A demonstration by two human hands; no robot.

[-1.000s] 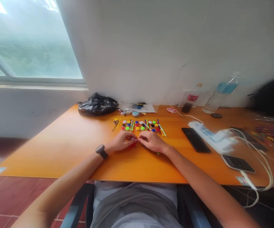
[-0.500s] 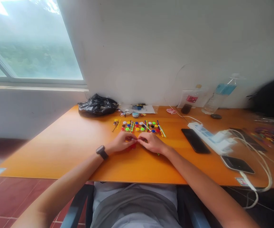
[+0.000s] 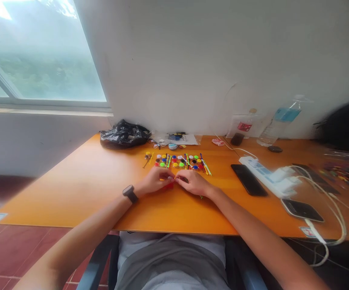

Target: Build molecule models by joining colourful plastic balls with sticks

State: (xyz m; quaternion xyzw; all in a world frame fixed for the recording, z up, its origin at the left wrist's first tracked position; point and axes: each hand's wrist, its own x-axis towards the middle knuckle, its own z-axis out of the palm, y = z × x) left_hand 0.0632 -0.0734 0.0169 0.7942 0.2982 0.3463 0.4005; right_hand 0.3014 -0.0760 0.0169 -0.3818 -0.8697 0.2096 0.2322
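Over the middle of the orange-brown desk, my left hand [image 3: 157, 179] and my right hand [image 3: 192, 181] meet at the fingertips, both closed in a pinch. What they pinch is too small and too covered to name. A red piece [image 3: 169, 185] shows just under my left fingertips. Beyond my hands lie rows of small round coloured pieces [image 3: 175, 164] in yellow, green, red, blue, white and black. Thin coloured sticks [image 3: 205, 164] lie between and beside these rows. A bit of something green [image 3: 201, 197] peeks out below my right wrist.
A black plastic bag [image 3: 125, 134] and a paper sheet [image 3: 188, 139] with small tools lie along the wall. To the right are a dark phone [image 3: 248, 179], a white power strip [image 3: 260, 171], a charging phone [image 3: 302, 210] with cables, and a water bottle [image 3: 269, 131].
Almost nothing differs. My hands stay together at the same spot, with only a slight shift of the fingertips.
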